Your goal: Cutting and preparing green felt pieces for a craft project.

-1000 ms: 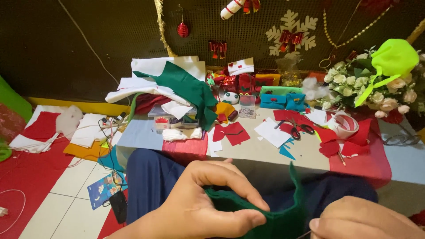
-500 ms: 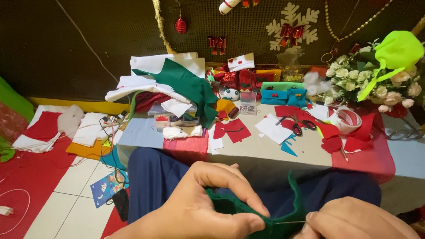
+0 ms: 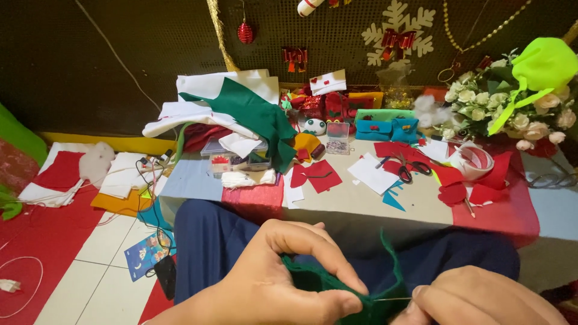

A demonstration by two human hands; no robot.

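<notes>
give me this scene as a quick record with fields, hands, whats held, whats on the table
left hand: left hand pinches a green felt piece between thumb and fingers
right hand: right hand holds a needle at the felt's edge
lap: dark blue trousers under both hands
table: low table strewn with red felt cutouts, scissors, white paper, folded green and white fabric
right side: white flower bouquet
floor: white tiles, red cloth

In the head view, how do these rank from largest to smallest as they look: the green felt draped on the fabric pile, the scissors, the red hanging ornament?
1. Green felt, clearly largest.
2. Scissors.
3. Red hanging ornament; it hangs farther back, so its true size is unsure.
</notes>
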